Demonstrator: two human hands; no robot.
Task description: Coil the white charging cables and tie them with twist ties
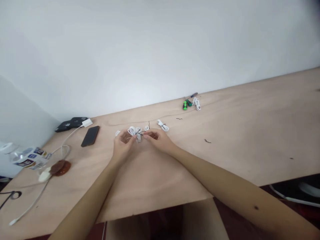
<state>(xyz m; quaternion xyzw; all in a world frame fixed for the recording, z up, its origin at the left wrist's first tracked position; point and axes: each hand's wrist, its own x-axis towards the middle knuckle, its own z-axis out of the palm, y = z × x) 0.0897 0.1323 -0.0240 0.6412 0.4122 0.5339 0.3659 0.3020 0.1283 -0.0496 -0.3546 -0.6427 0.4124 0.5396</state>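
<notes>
Between my two hands is a coiled white cable (131, 130), its loops showing above the fingertips. My left hand (122, 142) is closed on the cable's left side, thumb and fingers pinching it. A black twist tie (139, 133) crosses the middle of the coil. My right hand (160, 139) pinches an end of this tie with thumb and forefinger. Just past the right fingertips lies a small white coil (146, 128), with a thin black strand standing up beside it. Another white cable bundle (163, 125), tied in black, rests to the right.
Loose black twist ties (207, 141) lie on the wooden table (240, 133). Screwdrivers (185, 105) and a white cable bundle (196, 104) sit near the wall. On the left are a phone (90, 136), a white charger (87, 123), black items (71, 124) and a plastic bottle (31, 158).
</notes>
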